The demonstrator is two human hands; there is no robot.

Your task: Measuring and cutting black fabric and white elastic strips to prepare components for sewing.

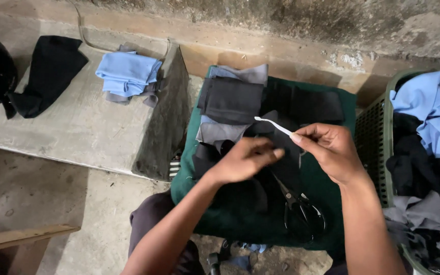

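On the green-covered bench, the right hand pinches a thin white strip; the left hand grips dark cloth. Cut pieces lie stacked, scissors rest nearby, and a basket is full.

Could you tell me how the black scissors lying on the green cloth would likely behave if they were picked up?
The black scissors look like metal, so they are probably rigid and rather heavy for their size. Their blades appear closed but could swing open when lifted by one loop. Resting flat on the soft green cloth, they seem unlikely to slide or roll.
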